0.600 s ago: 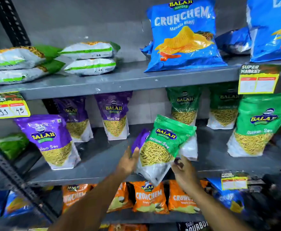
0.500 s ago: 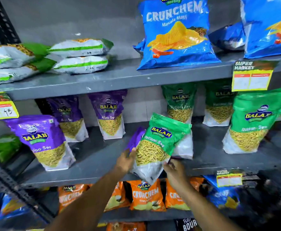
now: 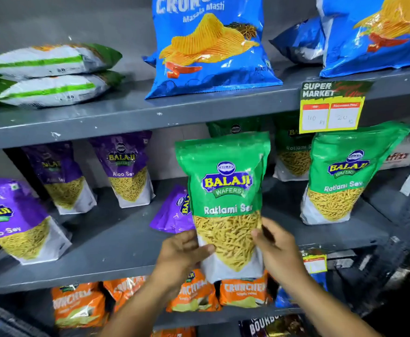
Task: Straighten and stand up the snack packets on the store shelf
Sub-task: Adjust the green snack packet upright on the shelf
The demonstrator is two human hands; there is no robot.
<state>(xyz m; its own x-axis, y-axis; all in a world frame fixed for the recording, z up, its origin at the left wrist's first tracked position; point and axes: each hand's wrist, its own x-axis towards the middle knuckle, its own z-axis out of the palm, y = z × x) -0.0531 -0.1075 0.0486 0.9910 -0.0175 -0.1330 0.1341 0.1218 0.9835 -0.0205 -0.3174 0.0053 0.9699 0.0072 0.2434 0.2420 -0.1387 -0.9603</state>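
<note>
A person's left hand [image 3: 183,254] and right hand [image 3: 278,251] clamp the lower corners of a green Balaji Wafers "Ratlami Sev" packet [image 3: 226,198], holding it upright and face-out at the front edge of the middle shelf [image 3: 116,246], its base overhanging the lip. Gripping low on both sides appears meant to square the pouch before it is set on its gusseted bottom.

At 9 o'clock from the held pouch, a purple Balaji packet [image 3: 172,212] leans behind it, partly hidden. Further toward 9 o'clock, three purple "Aloo Sev" pouches [image 3: 126,171] stand at slight tilts. At 3 o'clock a second Ratlami Sev pouch [image 3: 340,176] leans rightward.

At 12 o'clock, a blue "Crunchem Masala Masti" bag [image 3: 211,45] stands on the upper shelf, with white-and-green packets [image 3: 50,74] lying flat at 10 o'clock. A yellow "Super Market" price tag [image 3: 330,108] hangs at 1 o'clock; its figures are too faint to confirm. Orange Crunchem bags [image 3: 245,293] fill the shelf at 6 o'clock.
</note>
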